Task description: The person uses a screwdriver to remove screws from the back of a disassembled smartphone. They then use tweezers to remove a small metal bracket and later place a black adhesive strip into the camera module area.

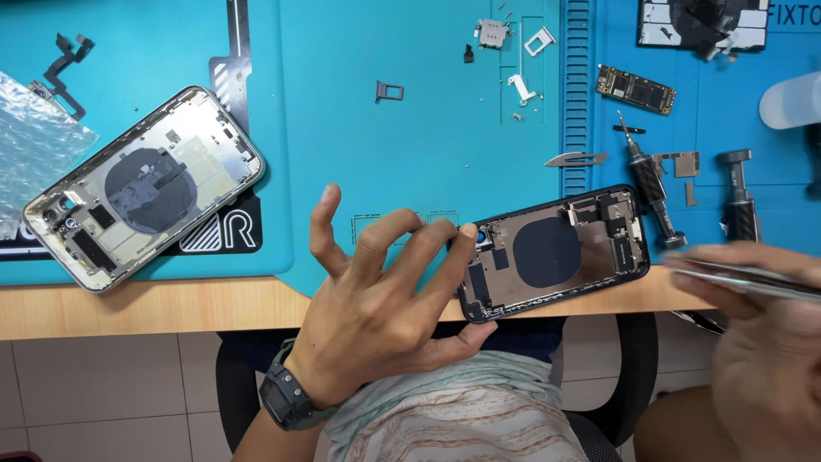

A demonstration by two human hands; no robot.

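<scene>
A black opened phone housing (556,252) lies at the near edge of the blue work mat, its dark round coil facing up. My left hand (376,308) grips its left end between thumb and fingertips, a dark watch on the wrist. My right hand (761,342), blurred at the lower right, holds metal tweezers (744,278) whose tips point left toward the housing's right end. A second, silver housing (141,188) rests on the mat at the left, apart from both hands.
Screwdrivers (650,184) and a curved blade (575,158) lie right of the housing. A small circuit board (635,89), SIM trays (389,91) and tiny brackets (520,88) are scattered at the back. Bubble wrap (34,137) sits far left. The wooden table edge (171,304) runs near me.
</scene>
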